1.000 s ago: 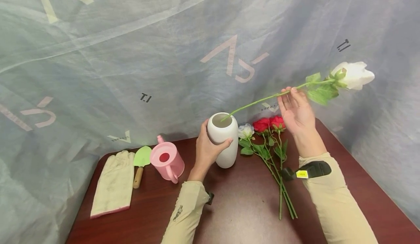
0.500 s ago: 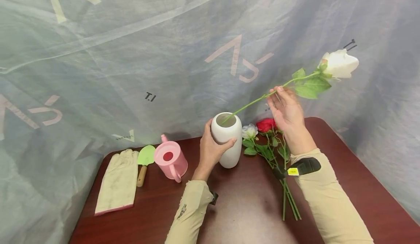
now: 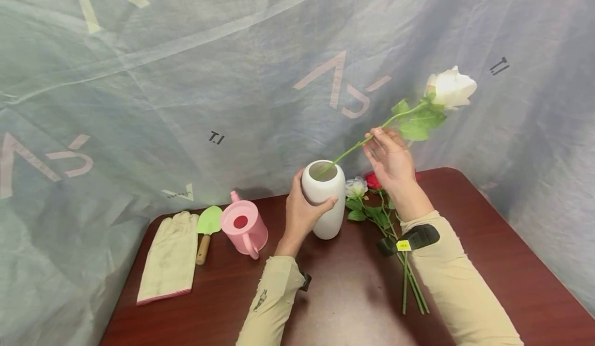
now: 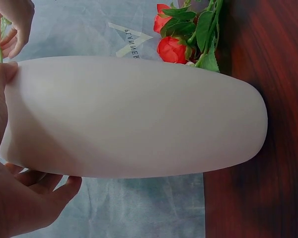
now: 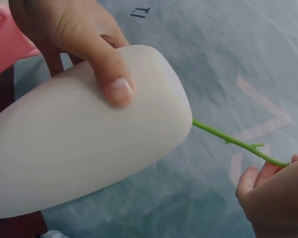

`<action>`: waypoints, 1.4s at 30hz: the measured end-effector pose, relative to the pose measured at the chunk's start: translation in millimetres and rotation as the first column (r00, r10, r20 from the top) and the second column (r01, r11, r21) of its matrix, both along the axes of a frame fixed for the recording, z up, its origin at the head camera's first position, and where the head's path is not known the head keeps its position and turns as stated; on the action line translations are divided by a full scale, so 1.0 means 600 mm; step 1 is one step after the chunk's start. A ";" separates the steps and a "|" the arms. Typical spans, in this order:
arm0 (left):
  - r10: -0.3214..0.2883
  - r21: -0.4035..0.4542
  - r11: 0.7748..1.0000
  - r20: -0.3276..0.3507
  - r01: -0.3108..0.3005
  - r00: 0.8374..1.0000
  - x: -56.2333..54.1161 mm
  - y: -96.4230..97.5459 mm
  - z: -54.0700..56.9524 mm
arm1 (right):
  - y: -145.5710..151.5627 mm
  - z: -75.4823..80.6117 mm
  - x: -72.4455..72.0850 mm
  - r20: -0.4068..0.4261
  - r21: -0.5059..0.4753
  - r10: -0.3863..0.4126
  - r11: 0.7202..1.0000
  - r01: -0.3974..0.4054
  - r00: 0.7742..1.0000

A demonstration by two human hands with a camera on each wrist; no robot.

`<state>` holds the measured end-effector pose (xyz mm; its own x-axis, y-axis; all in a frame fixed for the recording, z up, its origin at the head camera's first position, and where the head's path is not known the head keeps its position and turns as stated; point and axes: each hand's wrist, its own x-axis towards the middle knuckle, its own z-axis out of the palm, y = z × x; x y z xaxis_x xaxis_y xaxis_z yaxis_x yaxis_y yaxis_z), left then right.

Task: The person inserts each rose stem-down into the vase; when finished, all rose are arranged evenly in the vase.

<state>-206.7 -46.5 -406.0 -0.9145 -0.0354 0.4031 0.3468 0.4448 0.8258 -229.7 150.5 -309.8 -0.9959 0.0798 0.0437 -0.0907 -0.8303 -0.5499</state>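
Observation:
A tall white vase [image 3: 329,217] stands upright on the table. My left hand [image 3: 304,213] grips it around the upper body, thumb across the front; the right wrist view shows that thumb [image 5: 120,91] below the rim. Between thumb and fingers my right hand [image 3: 394,162] pinches the green stem of a white rose [image 3: 452,89]. The stem [image 5: 233,141] slants down to the left, its lower end inside the vase mouth and hidden there. Bloom and leaves lean out to the upper right, beyond the right hand.
Beside the vase lie a white flower [image 3: 356,187] and red roses [image 4: 173,49], stems toward the front, partly behind the right arm. On the left are a pink watering can [image 3: 244,230], a green trowel [image 3: 209,221] and cream gloves [image 3: 169,258]. A grey sheet [image 3: 186,77] hangs behind the table [image 3: 344,304].
The right hand has moved left toward the vase with the white rose, whose stem now stands steeper and reaches farther into the mouth. The left hand keeps its hold on the vase.

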 end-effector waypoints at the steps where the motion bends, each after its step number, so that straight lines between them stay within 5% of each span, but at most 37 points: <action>1: 0.002 0.000 1.000 0.002 -0.002 1.000 0.000 0.000 0.000 | -0.002 0.000 0.000 0.000 0.009 -0.003 1.000 0.003 1.000; 16: 0.000 -0.003 1.000 -0.019 0.000 1.000 -0.004 0.003 -0.003 | -0.038 -0.008 -0.001 0.069 0.240 0.048 0.969 -0.063 0.997; 26: -0.015 0.015 1.000 -0.027 0.016 1.000 -0.004 -0.001 -0.006 | -0.061 -0.005 -0.005 0.022 0.301 0.039 0.953 -0.044 0.999; 36: -0.022 0.023 0.999 -0.025 0.023 0.999 -0.002 0.003 -0.006 | -0.085 -0.038 -0.008 0.091 0.553 -0.040 0.833 -0.017 0.995; 40: -0.025 0.025 0.999 -0.035 0.026 0.999 0.000 0.005 -0.005 | -0.084 -0.045 -0.006 0.090 0.638 -0.020 0.769 -0.042 0.996; 42: -0.025 0.023 0.999 -0.038 0.026 0.999 0.000 0.005 -0.004 | -0.082 -0.048 -0.003 0.078 0.647 0.023 0.760 -0.068 0.997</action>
